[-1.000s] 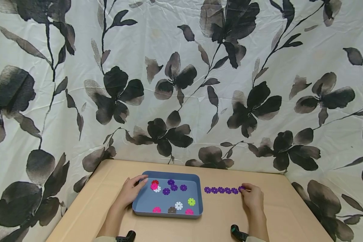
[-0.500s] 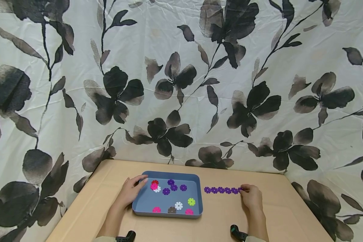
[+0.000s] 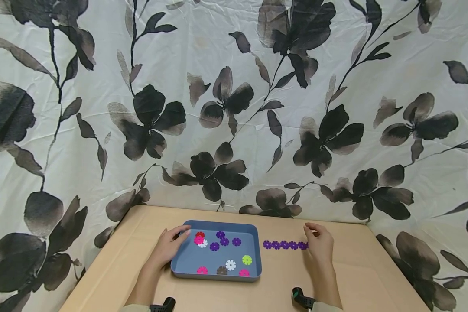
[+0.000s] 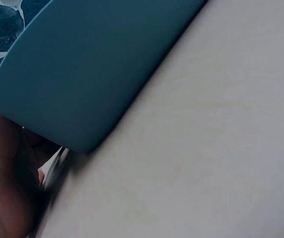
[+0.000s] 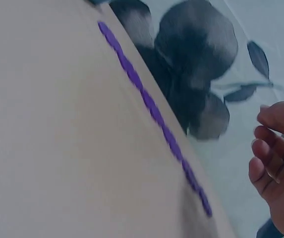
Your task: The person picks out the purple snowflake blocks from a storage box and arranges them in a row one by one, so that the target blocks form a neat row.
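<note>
My left hand [image 3: 167, 245] grips the left side of a blue-grey tray [image 3: 181, 261], which also fills the upper left of the left wrist view, its corner beside the hand [image 4: 3, 173]. In the tray lie loose notched flower-shaped discs: several purple ones [image 3: 224, 242], a lime one [image 3: 247, 260], a brown one [image 3: 222, 270], and white, pink and red ones. Right of the tray, a row of joined purple discs [image 3: 284, 245] lies on the table. Over its right end hovers my right hand [image 3: 320, 243], fingers loosely bent and holding nothing. The right wrist view shows this hand [image 5: 280, 158] apart from the purple chain [image 5: 154, 111].
A light tan tabletop [image 3: 359, 264] runs under everything. Behind it hangs a white cloth [image 3: 273, 143] printed with dark flowers. Black wrist-worn devices [image 3: 303, 299] sit below both hands.
My right hand has let go of the right end of the purple disc row and risen up and slightly left. My left hand and the tray have stayed put.
</note>
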Motion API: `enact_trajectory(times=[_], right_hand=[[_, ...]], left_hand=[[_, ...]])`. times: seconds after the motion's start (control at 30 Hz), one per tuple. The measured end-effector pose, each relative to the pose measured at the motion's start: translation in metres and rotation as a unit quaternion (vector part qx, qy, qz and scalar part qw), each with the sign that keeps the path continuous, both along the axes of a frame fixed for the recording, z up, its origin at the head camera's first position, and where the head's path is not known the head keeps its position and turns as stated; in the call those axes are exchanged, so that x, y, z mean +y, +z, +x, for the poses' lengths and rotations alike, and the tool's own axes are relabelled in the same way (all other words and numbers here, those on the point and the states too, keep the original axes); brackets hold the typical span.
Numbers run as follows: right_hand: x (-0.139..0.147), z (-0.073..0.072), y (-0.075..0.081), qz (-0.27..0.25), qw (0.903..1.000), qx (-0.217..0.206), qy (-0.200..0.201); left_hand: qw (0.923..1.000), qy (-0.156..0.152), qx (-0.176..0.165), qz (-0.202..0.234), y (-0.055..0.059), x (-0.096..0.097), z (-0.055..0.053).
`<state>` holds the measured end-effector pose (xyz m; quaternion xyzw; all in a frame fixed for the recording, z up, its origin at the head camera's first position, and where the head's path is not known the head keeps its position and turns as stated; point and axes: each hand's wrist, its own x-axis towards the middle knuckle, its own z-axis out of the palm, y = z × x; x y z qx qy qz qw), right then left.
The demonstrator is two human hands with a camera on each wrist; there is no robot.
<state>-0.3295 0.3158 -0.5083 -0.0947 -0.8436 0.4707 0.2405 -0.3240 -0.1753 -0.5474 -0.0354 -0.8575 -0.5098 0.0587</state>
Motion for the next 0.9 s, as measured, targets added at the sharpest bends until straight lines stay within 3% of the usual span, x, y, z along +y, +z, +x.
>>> enact_trajectory(times=[0.17, 0.37, 0.6, 0.77, 0.9], right_hand=[[-0.028, -0.006, 0.01, 0.01, 0.9978, 0.061, 0.023], [-0.068, -0.008, 0.021, 0.037, 0.9871, 0.116, 0.104], [-0.113, -0.001, 0.027, 0.067, 0.9736, 0.091, 0.199], [-0.142, 0.004, 0.022, 0.12, 0.9491, 0.043, 0.288], [-0.158, 0.007, 0.015, 0.185, 0.9274, 0.012, 0.325]], left_hand=[[0.9999, -0.001, 0.009, -0.005, 0.001, 0.001, 0.0], [1.0, 0.0, 0.009, -0.003, 0.003, 0.002, 0.0], [1.0, 0.0, 0.004, 0.0, 0.004, 0.002, -0.001], [1.0, 0.001, 0.008, -0.002, 0.002, 0.001, 0.0], [1.0, 0.002, 0.008, -0.001, 0.001, 0.001, 0.0]])
